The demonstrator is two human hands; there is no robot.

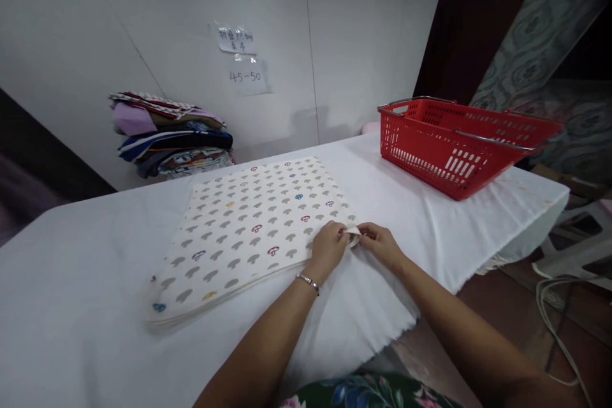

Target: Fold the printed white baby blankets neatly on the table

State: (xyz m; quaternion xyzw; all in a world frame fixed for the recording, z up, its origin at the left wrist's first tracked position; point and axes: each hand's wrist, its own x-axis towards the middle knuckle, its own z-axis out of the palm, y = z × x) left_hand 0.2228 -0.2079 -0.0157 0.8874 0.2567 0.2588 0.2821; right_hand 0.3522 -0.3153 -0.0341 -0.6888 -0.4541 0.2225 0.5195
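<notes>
A folded white cloth (248,220) printed with grey and coloured mushrooms lies flat in several layers on the table. Its near right corner is lifted a little and curled between my hands. My left hand (329,243), with a bracelet at the wrist, pinches that corner from the left side. From the right, my right hand (380,243) grips the same corner between thumb and fingers. Both hands are closed, close together at the cloth's edge. The fingertips are partly hidden by the curled fabric.
A red plastic basket (430,153) with metal handles stands at the back right of the white-covered table (86,268). A stack of folded clothes (174,134) sits at the back left against the wall. Past the right table edge are a white stool (578,242) and a cable (549,325).
</notes>
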